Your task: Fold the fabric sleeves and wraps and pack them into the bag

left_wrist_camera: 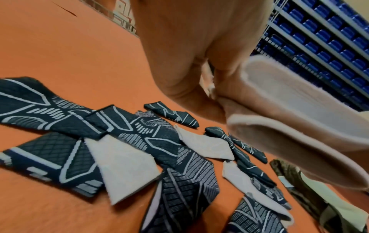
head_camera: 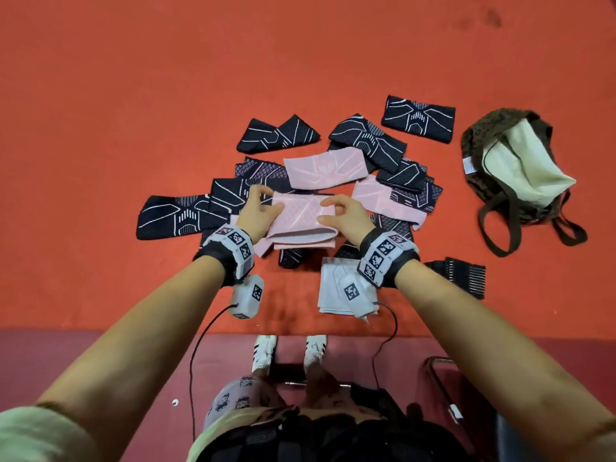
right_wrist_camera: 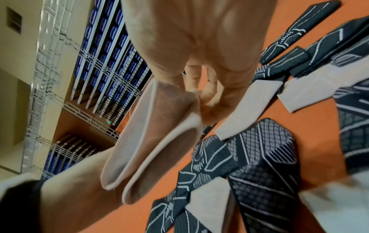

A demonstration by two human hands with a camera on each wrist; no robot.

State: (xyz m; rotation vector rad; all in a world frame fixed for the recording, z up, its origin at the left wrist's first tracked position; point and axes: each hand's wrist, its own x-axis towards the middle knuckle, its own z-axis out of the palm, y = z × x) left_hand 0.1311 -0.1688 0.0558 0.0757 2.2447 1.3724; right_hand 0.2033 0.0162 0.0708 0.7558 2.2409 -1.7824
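Both hands pinch one pink sleeve point(head_camera: 301, 218) doubled over above the orange counter point(head_camera: 133, 95): left hand point(head_camera: 258, 213) at its left end, right hand point(head_camera: 346, 216) at its right. It is pale pink knit with faint white lines, layers gaping. Black patterned sleeves point(head_camera: 181, 216) lie scattered under and beyond the hands; the brown bag point(head_camera: 510, 168) gapes far right.

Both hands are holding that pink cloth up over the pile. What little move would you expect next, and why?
Probably carry it right to the brown bag. The pink sleeve already hangs doubled over, pinched at its ends by the left hand and right hand, and the bag lies open showing its cream lining.
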